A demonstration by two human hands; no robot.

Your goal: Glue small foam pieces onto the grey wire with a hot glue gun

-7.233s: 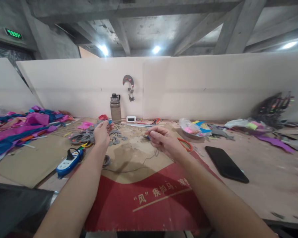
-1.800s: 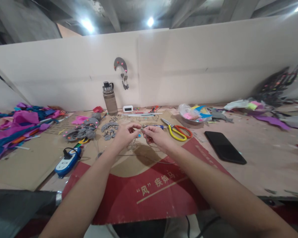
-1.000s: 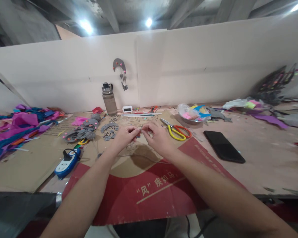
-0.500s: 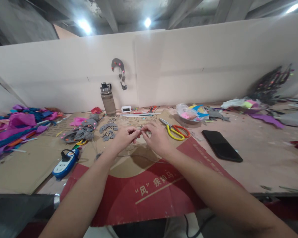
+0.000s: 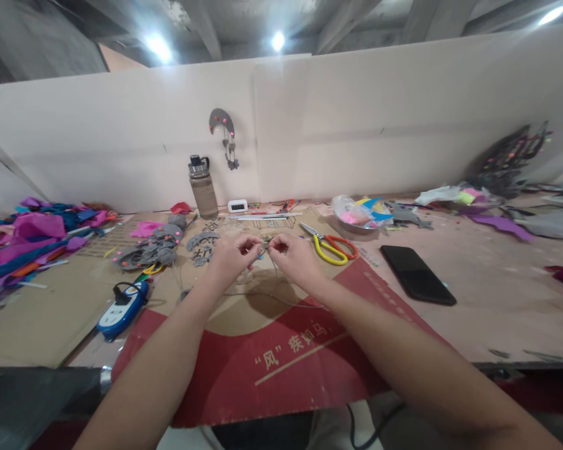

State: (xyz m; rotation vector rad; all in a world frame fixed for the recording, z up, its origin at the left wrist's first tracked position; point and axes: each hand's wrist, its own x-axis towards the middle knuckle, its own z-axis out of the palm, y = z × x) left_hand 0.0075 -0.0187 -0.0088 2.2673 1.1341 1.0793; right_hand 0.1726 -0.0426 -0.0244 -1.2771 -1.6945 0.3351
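My left hand (image 5: pixel 237 259) and my right hand (image 5: pixel 293 257) meet over the cardboard, thumbs and fingers pinched close together. Between their fingertips is a small bit of grey string (image 5: pixel 275 270), which hangs below the right fingers. A length of it trails in a loose curve over the cardboard sheet (image 5: pixel 244 315). Whether a small felt piece is also in the fingers is too hard to see. Grey felt cut-outs (image 5: pixel 201 240) lie just left of my left hand. Scissors (image 5: pixel 331 250) with yellow and orange handles lie open-bladed beyond my right hand.
A black phone (image 5: pixel 417 275) lies at right, a blue-and-white power strip (image 5: pixel 123 310) at left. Behind stand a bottle (image 5: pixel 202 190), a small white clock (image 5: pixel 238 205) and a bowl of bagged scraps (image 5: pixel 359 219). Coloured fabric (image 5: pixel 37 234) heaps at far left. A felt moon ornament (image 5: pixel 222 120) hangs on the wall.
My fingertips have shifted slightly and a little more grey shows between them. The string now hangs visibly below the right fingers. Things on the table have stayed put.
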